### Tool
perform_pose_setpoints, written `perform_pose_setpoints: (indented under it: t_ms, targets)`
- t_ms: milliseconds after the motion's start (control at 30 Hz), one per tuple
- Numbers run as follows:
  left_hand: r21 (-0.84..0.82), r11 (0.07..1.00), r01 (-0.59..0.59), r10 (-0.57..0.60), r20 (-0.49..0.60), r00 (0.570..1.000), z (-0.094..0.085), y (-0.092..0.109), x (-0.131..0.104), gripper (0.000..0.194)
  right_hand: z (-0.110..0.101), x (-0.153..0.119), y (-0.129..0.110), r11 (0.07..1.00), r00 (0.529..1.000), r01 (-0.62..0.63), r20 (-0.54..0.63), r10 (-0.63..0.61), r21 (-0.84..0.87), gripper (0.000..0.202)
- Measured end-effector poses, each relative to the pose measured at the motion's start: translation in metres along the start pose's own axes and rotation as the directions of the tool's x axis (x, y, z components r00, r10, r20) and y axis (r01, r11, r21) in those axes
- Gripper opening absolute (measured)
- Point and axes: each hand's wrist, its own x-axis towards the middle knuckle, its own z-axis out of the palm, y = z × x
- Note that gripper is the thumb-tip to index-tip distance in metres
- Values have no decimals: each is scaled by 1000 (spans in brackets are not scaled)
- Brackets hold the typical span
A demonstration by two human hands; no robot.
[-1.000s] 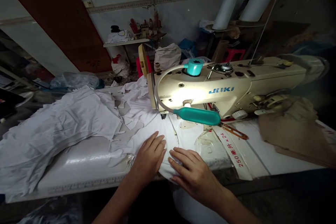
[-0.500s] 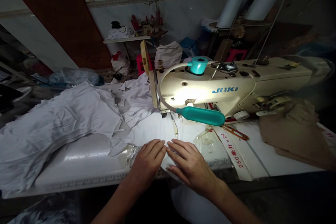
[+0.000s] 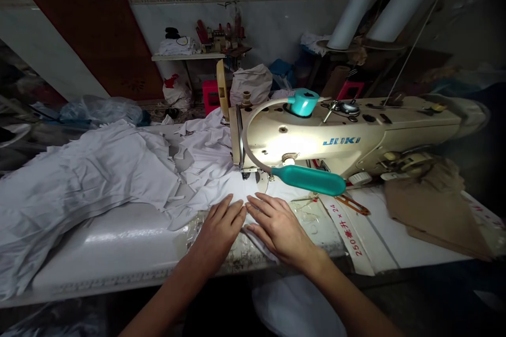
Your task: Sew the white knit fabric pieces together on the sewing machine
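My left hand (image 3: 222, 226) lies flat on white fabric (image 3: 221, 184) just in front of the needle area of a cream sewing machine (image 3: 348, 142). Beside it, fingertips almost touching, my right hand (image 3: 274, 225) rests on the same fabric with its fingers spread. Part of the cloth hangs over the near edge under my right palm. A teal lamp (image 3: 312, 180) on a curved neck lights the machine arm. The cloth runs back under the machine head, where the presser foot is hard to make out.
Piled white garments (image 3: 98, 168) cover the left of the table (image 3: 130, 242). To the right lie brown cloth (image 3: 430, 210), an orange-handled tool (image 3: 353, 204) and a printed white strip (image 3: 348, 229). Thread cones (image 3: 348, 23) stand behind the machine.
Both hands have moved slightly forward toward the machine head, and the fabric has advanced with them. The camera view has shifted a little.
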Motion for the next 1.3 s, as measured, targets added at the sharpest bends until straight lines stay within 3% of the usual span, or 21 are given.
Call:
perform_pose_setpoints:
  t_ms: [300, 733, 967, 1200, 1300]
  targets:
    - [-61, 996, 65, -56, 144, 988, 16, -22, 11, 62, 5, 20, 16, 992, 992, -120, 38, 122, -41, 44]
    - [-89, 993, 78, -58, 215, 975, 24, -50, 30, 63, 14, 31, 22, 985, 985, -174, -27, 173, -14, 47]
    - [-117, 992, 57, -36, 171, 985, 23, -60, 38, 64, 16, 28, 25, 976, 976, -209, -56, 212, 54, 41]
    - [-146, 989, 13, -22, -66, 998, 8, -85, 65, 38, 17, 28, 32, 966, 983, -144, -82, 164, 215, 37]
    - [-134, 991, 30, -33, -24, 999, 10, -94, 80, 35, 19, 27, 34, 966, 985, -141, -70, 159, 216, 39]
